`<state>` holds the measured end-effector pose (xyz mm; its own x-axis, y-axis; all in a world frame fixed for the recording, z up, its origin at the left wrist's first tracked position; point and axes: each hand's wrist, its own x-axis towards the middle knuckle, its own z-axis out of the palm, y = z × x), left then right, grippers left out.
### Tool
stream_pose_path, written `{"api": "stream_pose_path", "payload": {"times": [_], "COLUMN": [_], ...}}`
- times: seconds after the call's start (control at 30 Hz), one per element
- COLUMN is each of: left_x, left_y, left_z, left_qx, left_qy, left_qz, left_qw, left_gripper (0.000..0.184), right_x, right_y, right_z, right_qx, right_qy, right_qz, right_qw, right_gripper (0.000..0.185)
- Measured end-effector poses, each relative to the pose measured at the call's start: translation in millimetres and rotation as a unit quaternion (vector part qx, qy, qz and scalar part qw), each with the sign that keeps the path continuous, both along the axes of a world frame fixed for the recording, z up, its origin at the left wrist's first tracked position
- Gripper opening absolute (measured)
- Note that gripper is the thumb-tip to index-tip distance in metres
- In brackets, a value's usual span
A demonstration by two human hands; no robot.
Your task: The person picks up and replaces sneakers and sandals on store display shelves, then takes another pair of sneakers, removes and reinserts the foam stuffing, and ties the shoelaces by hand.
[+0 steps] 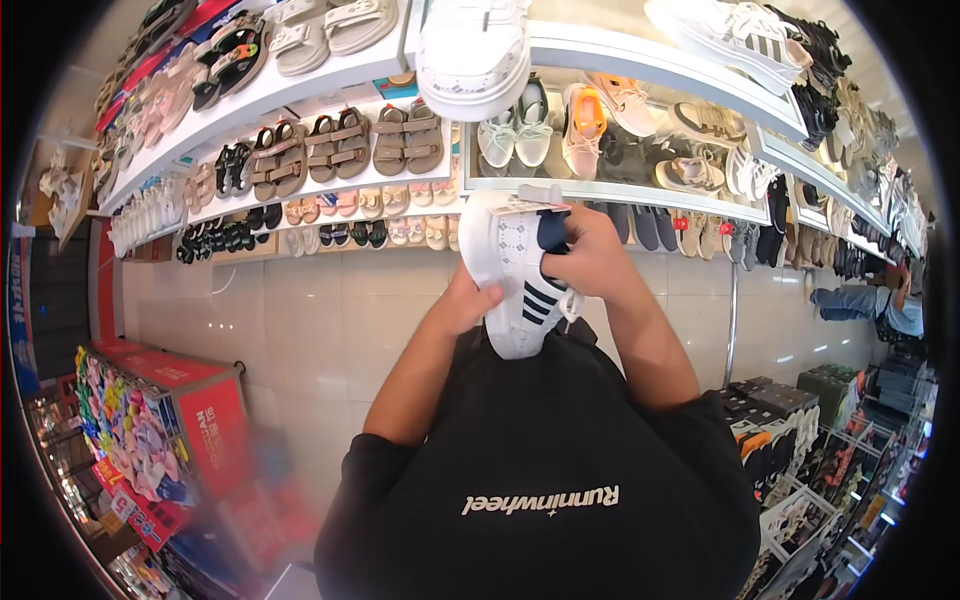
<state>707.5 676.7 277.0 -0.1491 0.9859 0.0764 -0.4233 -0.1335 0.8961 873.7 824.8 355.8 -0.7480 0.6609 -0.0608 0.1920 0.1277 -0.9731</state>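
White shoe (518,268) w/ L hand (464,302) curled on sole (480,240), R hand (592,254) gripping collar (552,232)

Two hands, my left hand (468,300) and my right hand (590,250), on one white shoe (513,275); its visible side bears three dark stripes (538,303). Far left, I count three pairs of brown sandals (408,138), six in all. Far right: two red tags (681,224), one metal pole (734,310), one other person (850,304). Near: my one black shirt (560,430), one printed word (541,500).
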Motion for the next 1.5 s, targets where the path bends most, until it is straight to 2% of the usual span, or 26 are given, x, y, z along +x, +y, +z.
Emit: {"api": "stream_pose_path", "payload": {"times": [0.07, 0.1, 0.17, 0.23, 0.3, 0.47, 0.53, 0.67, 0.73, 0.8, 0.87, 0.93, 0.97, 1.07, 1.1, 1.2, 1.23, 1.33, 1.37, 1.5], "left_x": [-15.6, -19.9, -25.2, -36.3, -40.7, -45.4, -54.5, -78.7, -81.6, -80.2, -75.9, -79.1, -80.9, -79.6, -79.4, -65.9, -62.9, -65.6, -74.6, -71.7], "left_y": [6.0, 12.1, 22.4, 24.9, 25.9, 28.0, 26.3, 8.7, 3.4, 8.1, 21.2, 31.4, 36.5, 50.1, 54.5, 65.9, 67.3, 68.6, 69.9, 66.8], "left_z": [-28.7, -16.9, 16.2, 7.1, 6.1, -11.5, -24.2, -48.7, -42.1, -30.0, -20.3, 2.0, 11.3, 22.9, 20.8, 10.9, 10.4, 12.2, -1.5, 6.2], "left_qx": [0.010, 0.002, -0.014, -0.029, -0.039, -0.021, -0.024, -0.021, 0.075, 0.100, 0.171, 0.167, 0.164, 0.174, 0.141, 0.085, 0.068, 0.056, 0.073, 0.056], "left_qy": [0.008, -0.022, -0.086, -0.140, -0.190, -0.211, -0.181, -0.254, -0.354, -0.333, -0.343, -0.364, -0.374, -0.367, -0.371, -0.394, -0.385, -0.379, -0.356, -0.324], "left_qz": [0.048, 0.076, 0.132, 0.111, 0.101, 0.102, 0.104, 0.149, 0.054, 0.037, -0.017, -0.058, -0.078, -0.123, -0.127, -0.127, -0.109, -0.092, -0.127, -0.103], "left_qw": [0.999, 0.997, 0.987, 0.983, 0.976, 0.972, 0.978, 0.955, 0.931, 0.937, 0.923, 0.915, 0.910, 0.905, 0.909, 0.907, 0.914, 0.919, 0.923, 0.939], "left_gripper": [0.089, 0.083, 0.071, 0.060, 0.053, 0.050, 0.055, 0.061, 0.062, 0.064, 0.064, 0.065, 0.065, 0.067, 0.067, 0.062, 0.061, 0.061, 0.068, 0.065], "right_x": [-14.0, -24.4, -31.9, -38.4, -42.3, -40.5, -31.6, -1.5, 17.8, 32.7, 45.6, 50.6, 50.4, 41.6, 33.8, 29.6, 30.2, 23.6, 24.1, 23.6], "right_y": [-4.9, -13.5, -14.6, -9.6, -12.2, -15.1, -17.3, -13.9, -3.3, 3.3, 8.7, 5.9, -2.4, -11.2, -14.8, -15.6, -11.8, -8.3, -6.8, -5.4], "right_z": [-9.5, -2.7, -11.3, -10.2, -18.0, -47.5, -39.5, -25.8, -22.9, -15.9, -17.9, -15.9, -5.5, -4.3, -4.2, 0.7, -1.5, 11.1, 9.7, 6.6], "right_qx": [0.030, 0.055, 0.091, 0.112, 0.103, 0.076, 0.057, -0.045, -0.048, -0.035, -0.026, -0.028, -0.068, -0.095, -0.063, 0.021, 0.114, 0.183, 0.179, 0.159], "right_qy": [-0.011, 0.027, -0.006, -0.061, -0.031, 0.033, 0.057, 0.196, 0.275, 0.306, 0.331, 0.348, 0.364, 0.397, 0.413, 0.355, 0.304, 0.281, 0.286, 0.317], "right_qz": [0.014, 0.001, 0.001, 0.029, 0.005, -0.031, -0.034, -0.077, -0.129, -0.156, -0.167, -0.160, -0.136, -0.014, 0.000, 0.049, 0.034, 0.028, 0.023, 0.000], "right_qw": [0.999, 0.998, 0.996, 0.991, 0.994, 0.996, 0.996, 0.977, 0.952, 0.939, 0.928, 0.923, 0.919, 0.913, 0.908, 0.933, 0.945, 0.942, 0.941, 0.935], "right_gripper": [0.034, 0.032, 0.033, 0.035, 0.036, 0.038, 0.050, 0.074, 0.081, 0.081, 0.081, 0.082, 0.076, 0.066, 0.064, 0.063, 0.064, 0.065, 0.066, 0.069]}}
